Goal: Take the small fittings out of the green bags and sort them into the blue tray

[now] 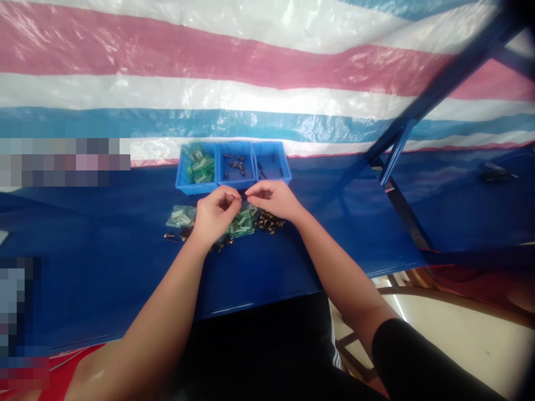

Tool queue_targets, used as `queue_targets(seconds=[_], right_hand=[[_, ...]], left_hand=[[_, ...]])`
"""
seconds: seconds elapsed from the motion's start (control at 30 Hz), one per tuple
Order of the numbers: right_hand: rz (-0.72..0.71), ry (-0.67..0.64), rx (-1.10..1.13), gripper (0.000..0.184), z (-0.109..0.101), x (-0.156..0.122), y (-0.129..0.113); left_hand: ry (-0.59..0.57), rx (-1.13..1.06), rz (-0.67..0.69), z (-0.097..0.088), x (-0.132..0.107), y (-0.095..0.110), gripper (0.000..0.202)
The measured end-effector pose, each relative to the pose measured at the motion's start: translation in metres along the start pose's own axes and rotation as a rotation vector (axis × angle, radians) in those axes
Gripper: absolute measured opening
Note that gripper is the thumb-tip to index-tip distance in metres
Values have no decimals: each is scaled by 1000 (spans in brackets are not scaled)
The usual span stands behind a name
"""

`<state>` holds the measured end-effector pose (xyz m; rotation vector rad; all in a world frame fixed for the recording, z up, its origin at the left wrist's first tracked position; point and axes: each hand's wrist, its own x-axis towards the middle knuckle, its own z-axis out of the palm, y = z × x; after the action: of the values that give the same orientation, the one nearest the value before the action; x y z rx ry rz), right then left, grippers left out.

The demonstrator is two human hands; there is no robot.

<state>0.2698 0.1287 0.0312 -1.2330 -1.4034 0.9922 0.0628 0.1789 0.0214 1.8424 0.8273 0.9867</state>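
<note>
My left hand (215,214) and my right hand (276,199) meet fingertip to fingertip just in front of three blue bins. Both are closed in a pinch. A small, thin dark thing seems to lie between the fingertips, too small to name. Under and beside the hands are green-tinted plastic packets (242,224) with pale pieces inside. Dark and brassy screws (270,223) lie loose below my right hand. Left of my left hand are another small packet (179,216) and a few more screws (169,237), partly hidden by the wrist.
The left bin (196,189) holds green packets, the middle bin (236,182) several screws, and the right bin (286,172) a few dark thin pieces. Blue metal frame bars (395,153) rise from the blue table (267,278) at right. A striped plastic sheet (251,67) hangs behind.
</note>
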Motion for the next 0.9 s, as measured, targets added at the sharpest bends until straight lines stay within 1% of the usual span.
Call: queue_targets(seconds=[0.13, 0.3, 0.5, 0.67, 0.9], right_hand=[[-3, 8, -11, 25, 0, 0, 0], [-14, 0, -22, 25, 1, 0, 1], [-6, 19, -15, 24, 1, -1, -2], [-9, 27, -14, 23, 0, -2, -3], [-2, 48, -3, 22, 0, -1, -2]], left_hand=[[-5, 6, 8, 0, 0, -1, 9], [7, 0, -36, 0, 0, 1, 12], [11, -10, -54, 0, 0, 4, 16], [-5, 10, -94, 0, 1, 7, 21], [-16, 10, -81, 0, 0, 7, 23]])
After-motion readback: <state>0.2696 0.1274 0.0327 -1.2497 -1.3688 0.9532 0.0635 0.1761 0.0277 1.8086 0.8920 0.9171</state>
